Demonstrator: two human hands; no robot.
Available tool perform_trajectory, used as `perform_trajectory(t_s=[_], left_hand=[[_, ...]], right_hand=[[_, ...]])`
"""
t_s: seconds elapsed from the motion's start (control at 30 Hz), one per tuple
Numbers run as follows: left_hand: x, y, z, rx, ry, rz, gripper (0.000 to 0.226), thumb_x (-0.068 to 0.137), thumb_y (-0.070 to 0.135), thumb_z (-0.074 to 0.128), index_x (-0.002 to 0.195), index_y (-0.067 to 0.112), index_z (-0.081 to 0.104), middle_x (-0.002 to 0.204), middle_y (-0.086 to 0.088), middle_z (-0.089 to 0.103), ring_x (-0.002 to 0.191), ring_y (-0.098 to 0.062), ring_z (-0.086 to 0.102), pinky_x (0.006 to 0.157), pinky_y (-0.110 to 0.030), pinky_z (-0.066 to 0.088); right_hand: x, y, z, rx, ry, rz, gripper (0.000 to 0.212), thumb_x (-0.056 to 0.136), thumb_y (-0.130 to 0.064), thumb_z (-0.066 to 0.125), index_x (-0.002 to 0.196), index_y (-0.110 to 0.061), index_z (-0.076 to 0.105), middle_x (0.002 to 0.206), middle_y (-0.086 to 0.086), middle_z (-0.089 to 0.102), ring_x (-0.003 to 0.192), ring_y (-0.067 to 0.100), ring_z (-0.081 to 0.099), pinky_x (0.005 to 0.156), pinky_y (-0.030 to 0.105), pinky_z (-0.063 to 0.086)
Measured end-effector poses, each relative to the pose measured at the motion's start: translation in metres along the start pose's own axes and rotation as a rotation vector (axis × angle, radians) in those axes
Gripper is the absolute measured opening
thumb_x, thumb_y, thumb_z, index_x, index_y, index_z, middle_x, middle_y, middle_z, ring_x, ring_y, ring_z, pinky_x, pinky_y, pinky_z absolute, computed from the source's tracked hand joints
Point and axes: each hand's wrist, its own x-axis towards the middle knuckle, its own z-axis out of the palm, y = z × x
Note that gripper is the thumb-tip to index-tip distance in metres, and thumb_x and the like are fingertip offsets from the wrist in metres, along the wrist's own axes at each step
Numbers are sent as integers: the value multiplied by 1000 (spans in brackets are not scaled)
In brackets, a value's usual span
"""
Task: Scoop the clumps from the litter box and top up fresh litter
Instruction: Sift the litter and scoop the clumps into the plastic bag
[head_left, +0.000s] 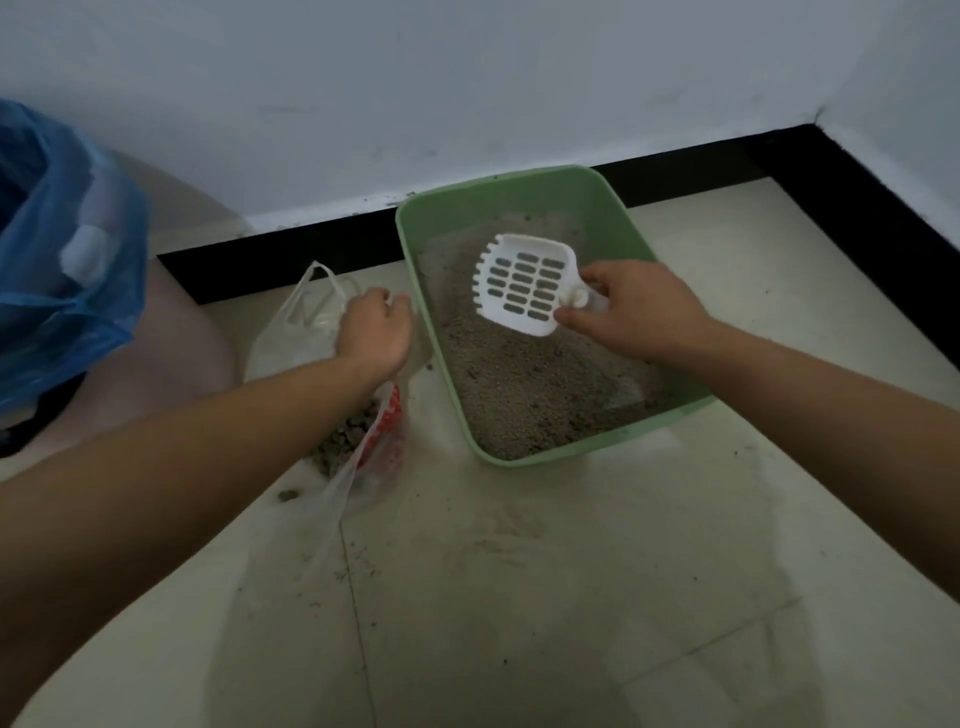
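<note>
Our right grip (631, 312) holds the white scoop (522, 283) above the litter box (597, 197), left grip (376, 327) clutching the plastic bag (296, 338) at the box's 9 o'clock.

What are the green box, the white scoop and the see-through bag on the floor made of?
Green box: seemingly moulded plastic, smooth and matt, with a rounded rim. White scoop: rigid plastic by the look, with moulded slots and teeth. Bag: thin clear plastic film, crinkled, its contents showing through.
</note>
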Motion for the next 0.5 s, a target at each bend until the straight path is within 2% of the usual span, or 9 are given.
perform_trajectory(t_s=[0.1,0.2,0.27,0.37,0.5], left_hand=[[-10,24,26,-43,-8,-13,49,103,36,27,116,0,57,118,-24,58,108,-39,56,91,-41,45],[-14,31,43,-49,80,-31,38,104,24,28,117,-1,53,115,-24,56,105,-38,55,90,-43,45],[-15,28,49,-62,131,-7,37,104,20,28,125,0,50,116,-23,55,107,-37,54,92,-42,45],[-18,24,55,-135,175,12,40,105,21,27,136,4,46,124,-18,54,115,-32,52,96,-30,38],[-20,26,59,-201,204,-7,43,107,21,27,146,7,38,137,-14,49,126,-23,45,89,-11,21]], right_hand=[[6,-1,8,-278,94,-55,38,97,-54,44,114,-24,62,86,0,67,77,19,60,66,30,49],[21,-11,15,-397,135,-115,39,98,-44,50,130,-22,53,98,5,68,93,23,57,79,35,43],[35,-19,23,-474,148,-150,42,95,-41,56,132,-22,51,100,3,69,101,24,57,90,39,43],[59,-32,41,-648,169,-214,40,92,-36,61,128,-19,55,99,5,70,104,26,58,93,41,42],[87,-47,67,-746,165,-263,29,95,-31,56,117,-12,59,97,9,69,97,26,58,88,39,43]])
